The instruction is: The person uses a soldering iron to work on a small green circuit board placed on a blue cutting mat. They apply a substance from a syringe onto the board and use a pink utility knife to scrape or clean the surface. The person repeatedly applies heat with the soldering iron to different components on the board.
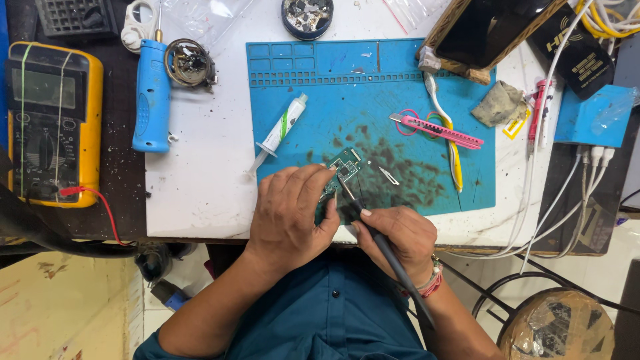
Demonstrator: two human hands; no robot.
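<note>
— Left hand?
— Pressed flat over a small green circuit board, fingers curled down on its near edge, pinning it to the blue silicone mat.
— Right hand?
— Fingers closed round a slim black soldering iron, pen-style; metal tip touching the board, cord trailing back past a beaded wristband.
— Where on the mat?
— Near front edge, amid dark sooty smudges. Mat ribbed along the top, with shallow moulded compartments.
— Around it?
— White syringe with a green label band, lying slantwise across the mat's left edge. Pink plastic tweezers over yellow-handled ones, right of centre. Crumpled grey cloth at the far right corner.
— Off the mat?
— Glossy white table, speckled with debris. Blue-handled tool lying lengthwise; beside it a round tin of tarnished brass wool. Another round black pot up top, full of metallic scraps. Yellow-cased multimeter far left, red lead curling off.
</note>
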